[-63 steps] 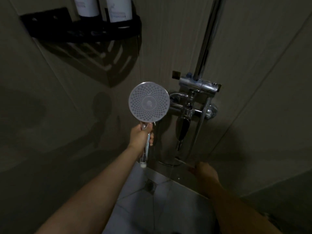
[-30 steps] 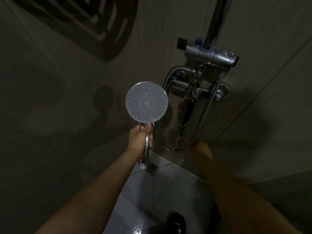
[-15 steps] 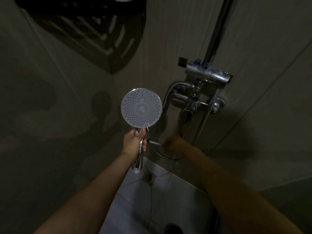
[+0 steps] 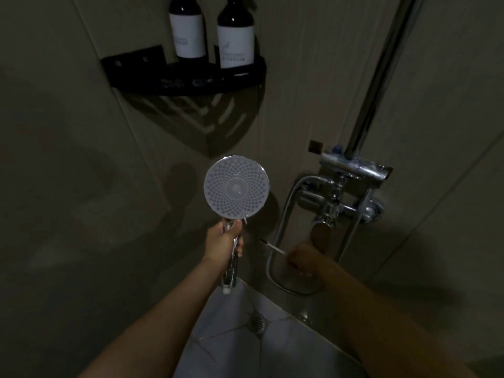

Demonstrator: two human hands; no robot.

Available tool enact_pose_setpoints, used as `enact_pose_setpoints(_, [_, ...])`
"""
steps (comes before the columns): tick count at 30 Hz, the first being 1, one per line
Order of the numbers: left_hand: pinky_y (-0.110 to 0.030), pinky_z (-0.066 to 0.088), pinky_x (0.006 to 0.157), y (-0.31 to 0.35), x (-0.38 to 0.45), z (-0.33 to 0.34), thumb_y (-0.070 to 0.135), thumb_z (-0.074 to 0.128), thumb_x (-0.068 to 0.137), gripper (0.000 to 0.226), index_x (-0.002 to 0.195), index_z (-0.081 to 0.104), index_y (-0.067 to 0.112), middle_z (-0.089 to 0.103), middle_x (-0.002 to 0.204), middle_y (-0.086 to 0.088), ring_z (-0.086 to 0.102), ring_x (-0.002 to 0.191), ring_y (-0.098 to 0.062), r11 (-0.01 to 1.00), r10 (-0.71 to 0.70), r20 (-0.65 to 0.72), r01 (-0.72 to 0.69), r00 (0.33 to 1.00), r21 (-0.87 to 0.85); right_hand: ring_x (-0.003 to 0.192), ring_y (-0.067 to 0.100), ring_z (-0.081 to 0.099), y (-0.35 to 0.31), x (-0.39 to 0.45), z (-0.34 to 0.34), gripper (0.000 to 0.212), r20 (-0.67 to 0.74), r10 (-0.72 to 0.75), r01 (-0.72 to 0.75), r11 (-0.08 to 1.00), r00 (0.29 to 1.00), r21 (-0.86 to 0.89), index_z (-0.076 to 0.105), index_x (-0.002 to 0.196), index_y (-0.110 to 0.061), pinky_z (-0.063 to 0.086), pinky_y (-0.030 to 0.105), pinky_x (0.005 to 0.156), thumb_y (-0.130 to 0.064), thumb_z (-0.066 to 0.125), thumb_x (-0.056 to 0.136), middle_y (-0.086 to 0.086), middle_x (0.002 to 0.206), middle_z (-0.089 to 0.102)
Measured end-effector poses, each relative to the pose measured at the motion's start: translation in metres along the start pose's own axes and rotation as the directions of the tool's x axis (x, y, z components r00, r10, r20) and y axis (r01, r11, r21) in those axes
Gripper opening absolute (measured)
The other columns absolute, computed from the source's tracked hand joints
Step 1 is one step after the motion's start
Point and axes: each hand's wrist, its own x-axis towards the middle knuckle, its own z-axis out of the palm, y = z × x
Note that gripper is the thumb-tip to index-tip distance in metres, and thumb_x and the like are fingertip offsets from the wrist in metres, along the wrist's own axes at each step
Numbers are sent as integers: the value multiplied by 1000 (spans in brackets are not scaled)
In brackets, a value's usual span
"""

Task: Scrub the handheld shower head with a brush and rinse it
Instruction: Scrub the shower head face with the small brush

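The round shower head (image 4: pixel 236 187) stands upright with its white nozzle face turned toward me. My left hand (image 4: pixel 223 243) grips its chrome handle just below the head. To the right, my right hand (image 4: pixel 305 257) holds a thin brush (image 4: pixel 272 246), like a toothbrush, whose bristled tip points left toward the handle with a gap between them. The chrome hose (image 4: pixel 281 230) loops down behind the brush.
A chrome mixer tap (image 4: pixel 338 205) and riser pipe (image 4: pixel 379 77) are fixed on the wall at right. A black corner shelf (image 4: pixel 188 80) with two dark bottles (image 4: pixel 212 31) hangs above. A floor drain (image 4: pixel 257 323) sits in the white tiles below.
My right hand has come up from below the tap with the brush and moved left toward the shower head. The view has tilted up, bringing the shelf and bottles into sight.
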Motion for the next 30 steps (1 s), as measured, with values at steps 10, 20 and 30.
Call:
enact_pose_setpoints(10, [-19, 37, 35, 51, -14, 3, 10, 50, 93, 20, 73, 51, 9, 45, 49, -6, 42, 33, -9, 998, 58, 45, -58, 997, 7, 40, 0, 46, -76, -44, -42, 14, -266, -378, 442, 861, 887, 252, 62, 83, -12, 35, 18, 47, -13, 52, 93, 0, 55, 49])
enact_pose_setpoints(20, [-18, 34, 35, 126, -38, 3, 16, 54, 91, 27, 66, 49, 11, 47, 48, -7, 40, 30, -11, 990, 121, 57, -124, 991, 63, 36, -1, 42, -153, -151, -124, 18, -524, -529, 695, 695, 668, 183, 67, 79, -12, 36, 13, 45, -15, 54, 92, -1, 51, 48])
enact_pose_setpoints(30, [-17, 34, 35, 166, -50, -2, 22, 56, 90, 31, 63, 48, 11, 47, 47, -7, 40, 30, -12, 977, 156, 89, -167, 984, 134, 73, 25, 59, -204, -190, -123, 41, -666, -536, 335, 844, 519, -418, 65, 88, -7, 42, 28, 58, -37, 38, 98, 9, 85, 65])
